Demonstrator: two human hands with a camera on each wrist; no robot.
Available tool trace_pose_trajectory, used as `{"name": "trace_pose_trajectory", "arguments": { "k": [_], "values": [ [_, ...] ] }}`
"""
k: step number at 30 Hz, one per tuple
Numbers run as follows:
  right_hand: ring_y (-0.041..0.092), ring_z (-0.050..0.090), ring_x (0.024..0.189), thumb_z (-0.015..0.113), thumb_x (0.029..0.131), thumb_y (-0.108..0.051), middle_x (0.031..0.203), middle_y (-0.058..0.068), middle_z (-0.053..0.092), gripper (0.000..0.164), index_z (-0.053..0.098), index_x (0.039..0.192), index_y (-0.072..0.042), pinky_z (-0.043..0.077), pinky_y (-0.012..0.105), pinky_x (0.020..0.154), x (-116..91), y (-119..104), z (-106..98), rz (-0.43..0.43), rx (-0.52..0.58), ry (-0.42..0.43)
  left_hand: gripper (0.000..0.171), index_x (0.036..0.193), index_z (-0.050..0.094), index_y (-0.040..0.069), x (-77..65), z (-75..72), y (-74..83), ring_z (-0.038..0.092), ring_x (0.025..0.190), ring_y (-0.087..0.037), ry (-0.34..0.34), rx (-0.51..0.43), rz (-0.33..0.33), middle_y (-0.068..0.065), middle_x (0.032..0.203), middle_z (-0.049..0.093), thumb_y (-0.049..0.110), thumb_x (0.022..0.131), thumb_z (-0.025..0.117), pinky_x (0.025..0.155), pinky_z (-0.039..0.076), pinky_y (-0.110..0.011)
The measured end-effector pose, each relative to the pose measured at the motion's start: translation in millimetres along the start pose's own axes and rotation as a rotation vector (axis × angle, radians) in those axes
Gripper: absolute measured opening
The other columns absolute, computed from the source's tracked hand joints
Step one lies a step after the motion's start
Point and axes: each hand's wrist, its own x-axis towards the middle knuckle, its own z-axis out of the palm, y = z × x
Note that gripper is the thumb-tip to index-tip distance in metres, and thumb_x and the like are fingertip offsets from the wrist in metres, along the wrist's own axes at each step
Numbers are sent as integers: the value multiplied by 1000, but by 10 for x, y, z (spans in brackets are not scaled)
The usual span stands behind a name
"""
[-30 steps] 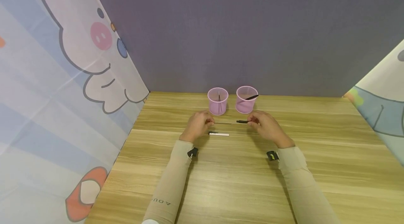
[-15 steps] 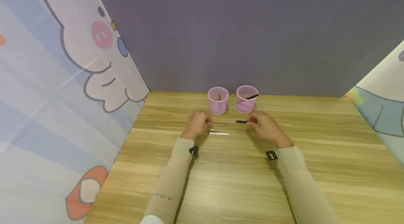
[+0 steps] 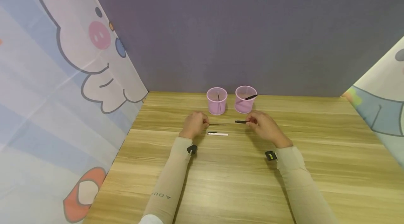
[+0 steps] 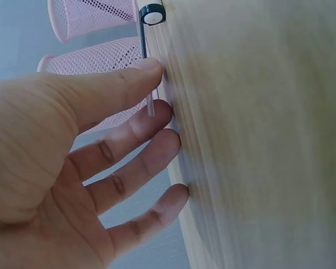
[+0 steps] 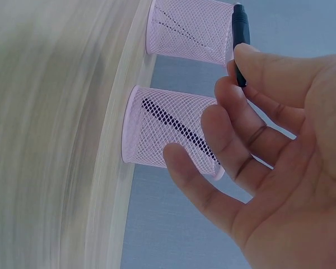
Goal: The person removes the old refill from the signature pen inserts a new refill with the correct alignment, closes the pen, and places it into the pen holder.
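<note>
In the head view my left hand pinches one end of a thin pen refill between thumb and index finger. The left wrist view shows the refill's clear tube end poking past the thumb. My right hand grips a black pen barrel with thumb and index finger, its other fingers loosely bent. Refill and barrel lie roughly in line, tips facing, with a gap between them. A white pen with a black clip lies on the table just below the refill.
Two pink mesh cups stand behind the hands. The left cup contains thin dark refills; the right cup has a black pen piece leaning over its rim. A grey wall rises behind the wooden table.
My left hand has drawn slightly to the left with the refill, widening the gap to the black barrel. The right hand has hardly moved.
</note>
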Motion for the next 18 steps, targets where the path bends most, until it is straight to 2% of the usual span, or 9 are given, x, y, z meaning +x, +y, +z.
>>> {"name": "trace_pose_trajectory", "arguments": {
  "k": [18],
  "values": [
    [18, 61, 83, 73, 94, -8, 90, 6, 67, 7, 68, 97, -5, 50, 36, 76, 2, -9, -7, -7, -8, -3, 7, 89, 79, 22, -3, 3, -16, 68, 86, -17, -20, -37, -36, 3, 91, 76, 16, 86, 82, 80, 56, -39]
  ]
}}
